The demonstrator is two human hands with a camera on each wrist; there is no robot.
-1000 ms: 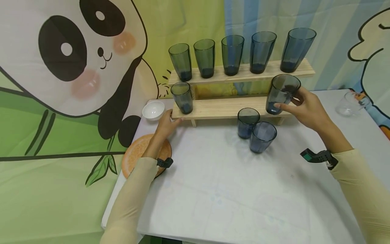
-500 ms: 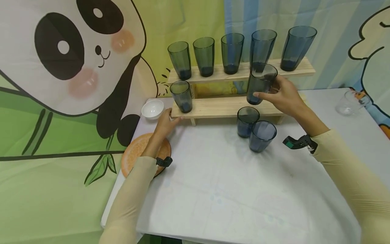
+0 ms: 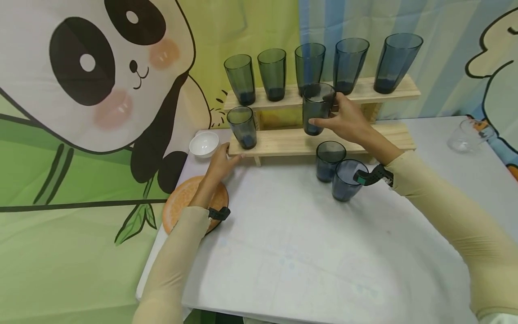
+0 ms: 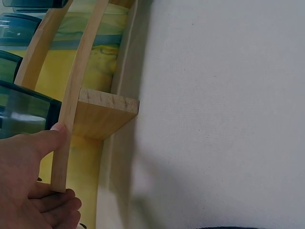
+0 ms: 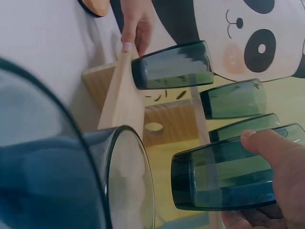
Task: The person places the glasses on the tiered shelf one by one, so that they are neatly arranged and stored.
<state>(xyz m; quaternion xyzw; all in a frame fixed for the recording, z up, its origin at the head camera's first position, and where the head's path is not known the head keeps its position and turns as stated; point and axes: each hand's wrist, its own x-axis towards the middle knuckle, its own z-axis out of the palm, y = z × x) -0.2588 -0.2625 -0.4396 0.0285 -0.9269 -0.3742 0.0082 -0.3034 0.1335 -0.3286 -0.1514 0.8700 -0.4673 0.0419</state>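
Observation:
A smoky blue glass tumbler [image 3: 318,110] is held upright in my right hand [image 3: 349,118], thumb on its near side and fingers behind. Its base is close over the lower board of a two-tier wooden shelf [image 3: 283,143]. In the right wrist view the held tumbler [image 5: 228,176] hangs clear of that board. My left hand [image 3: 220,165] grips the lower board's left end, thumb on top and fingers curled below, as the left wrist view shows of that hand [image 4: 28,176]. Beside the thumb, one tumbler [image 3: 243,128] stands on the lower board. Several more tumblers [image 3: 272,74] line the upper board.
Two tumblers [image 3: 330,162] [image 3: 344,186] stand close together on the white-covered table [image 3: 299,252], before the shelf. A white bowl [image 3: 203,144] and an orange-patterned round plate [image 3: 178,202] are at the left. A clear glass vessel [image 3: 465,137] stands at the far right.
My right hand has carried the tumbler leftward along the shelf, from the lower board's right end to near its middle. The left hand has kept its grip on the board.

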